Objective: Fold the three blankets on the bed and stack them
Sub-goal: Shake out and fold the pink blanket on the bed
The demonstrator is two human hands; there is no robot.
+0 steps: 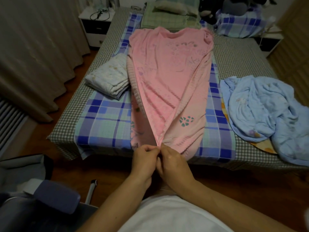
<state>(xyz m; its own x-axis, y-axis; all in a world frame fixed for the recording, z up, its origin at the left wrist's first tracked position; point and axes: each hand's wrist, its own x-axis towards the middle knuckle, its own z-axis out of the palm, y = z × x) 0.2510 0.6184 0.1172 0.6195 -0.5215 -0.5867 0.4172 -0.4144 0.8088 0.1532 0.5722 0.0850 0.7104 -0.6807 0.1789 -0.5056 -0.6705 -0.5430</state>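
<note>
1. Head view: left hand (145, 157) and right hand (172, 159) touch, both pinching the pink blanket (170, 77) at its near corners
2. Its long axis runs straight away up the bed (240, 59), equally near both hands
3. White folded blanket (107, 77) left, blue blanket (260, 113) crumpled right

The light blue blanket (267, 114) runs off the right edge; the pink blanket's (170, 77) pinched corners hide between fingers.
</note>
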